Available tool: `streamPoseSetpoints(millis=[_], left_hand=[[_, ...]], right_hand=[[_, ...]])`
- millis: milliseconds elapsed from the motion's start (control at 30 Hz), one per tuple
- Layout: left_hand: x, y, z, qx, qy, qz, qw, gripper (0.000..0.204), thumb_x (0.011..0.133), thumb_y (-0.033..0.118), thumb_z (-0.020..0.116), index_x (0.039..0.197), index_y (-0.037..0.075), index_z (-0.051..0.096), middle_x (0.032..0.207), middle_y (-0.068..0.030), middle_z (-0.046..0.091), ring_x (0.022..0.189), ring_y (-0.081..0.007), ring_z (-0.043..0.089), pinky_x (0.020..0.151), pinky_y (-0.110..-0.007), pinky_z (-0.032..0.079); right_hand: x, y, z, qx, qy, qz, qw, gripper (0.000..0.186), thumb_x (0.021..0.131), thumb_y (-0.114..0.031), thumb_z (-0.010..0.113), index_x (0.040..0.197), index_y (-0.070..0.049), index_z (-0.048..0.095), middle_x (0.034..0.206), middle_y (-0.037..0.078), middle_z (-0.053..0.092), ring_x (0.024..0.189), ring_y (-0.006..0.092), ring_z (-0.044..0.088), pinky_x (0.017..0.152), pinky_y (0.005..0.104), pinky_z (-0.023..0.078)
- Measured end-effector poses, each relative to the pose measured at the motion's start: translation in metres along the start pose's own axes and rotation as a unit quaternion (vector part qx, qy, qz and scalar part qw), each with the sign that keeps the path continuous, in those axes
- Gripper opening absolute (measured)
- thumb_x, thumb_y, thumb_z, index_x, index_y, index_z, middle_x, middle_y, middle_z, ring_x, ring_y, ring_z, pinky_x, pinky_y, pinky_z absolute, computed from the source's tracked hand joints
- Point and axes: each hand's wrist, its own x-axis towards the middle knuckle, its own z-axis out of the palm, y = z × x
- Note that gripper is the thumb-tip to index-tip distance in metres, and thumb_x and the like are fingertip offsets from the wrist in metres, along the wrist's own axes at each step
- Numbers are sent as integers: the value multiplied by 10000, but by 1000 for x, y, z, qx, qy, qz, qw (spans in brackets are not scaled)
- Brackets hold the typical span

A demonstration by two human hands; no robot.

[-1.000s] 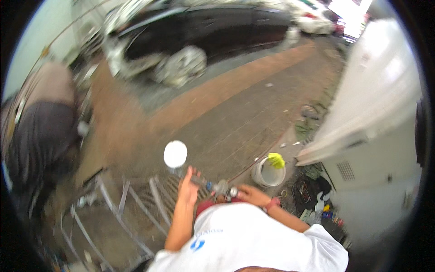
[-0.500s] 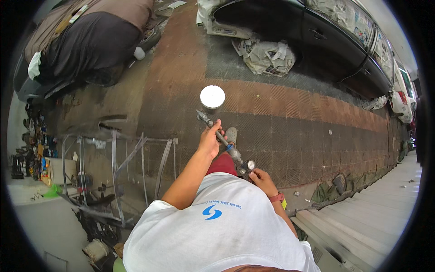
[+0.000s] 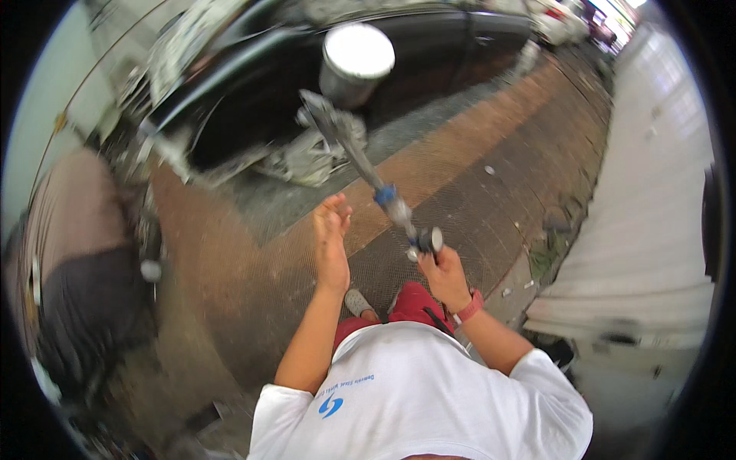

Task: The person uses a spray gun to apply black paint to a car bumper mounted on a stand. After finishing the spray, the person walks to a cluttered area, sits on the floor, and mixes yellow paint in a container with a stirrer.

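Note:
A paint spray gun point(image 3: 345, 146) slants up and away in front of me, blurred by motion. Its round grey cup point(image 3: 346, 83) with a bright white top sits at the far end, overlapping the black car in view. At the near end is a small round gauge point(image 3: 436, 240) on a fitting, below a blue band on the handle. My right hand point(image 3: 447, 277) is closed at that gauge end and carries the gun; its fingertips are partly hidden. My left hand point(image 3: 332, 238) is raised left of the gun, fingers stretched out, holding nothing and apart from it.
A black car point(image 3: 429, 73) stands ahead, with crumpled masking paper point(image 3: 310, 157) at its wheel. To the left a covered vehicle point(image 3: 80, 199) lies under brown and dark cloth. Patterned floor mats point(image 3: 460, 176) run beneath me; a pale ribbed surface point(image 3: 636, 207) lines the right.
My left hand has let go of the spray gun and opened beside it. The gun has swung upward in my right hand. My view has turned right, toward the black car.

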Motion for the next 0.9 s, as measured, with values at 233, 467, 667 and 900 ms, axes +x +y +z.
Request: streamPoseSetpoints(millis=[233,467,667,900], left_hand=[[28,-135,119,60,-620,-278,732,1005,992,826,83,1539,100,512,1608,-132,474,1573,-297,309,1288,-478,208],[110,-209,258,159,-776,-303,530,965,983,834,136,1391,104,617,1617,-180,455,1568,-338,312,1289,-488,219],[154,-284,368,133,-840,-334,407,890,969,848,174,1207,126,637,1628,-206,434,1588,-361,278,1283,-499,240],[241,-326,484,161,-825,-307,446,911,953,865,167,1214,111,606,1631,-223,410,1566,-378,319,1267,-609,256]], right_hand=[[158,-138,-95,136,95,-107,980,272,1117,-317,555,1076,-64,647,735,-78,516,570,0,399,476,190,287],[288,-257,-301,97,236,-205,945,294,1090,-320,600,1036,-41,677,704,-57,543,571,23,438,511,209,322],[356,-326,-505,-27,363,-290,885,353,1058,-344,655,1104,3,705,709,-57,532,548,21,418,493,201,303],[335,-383,-664,-106,475,-237,841,340,1082,-321,625,1076,17,663,660,-37,534,460,31,397,401,210,297]])
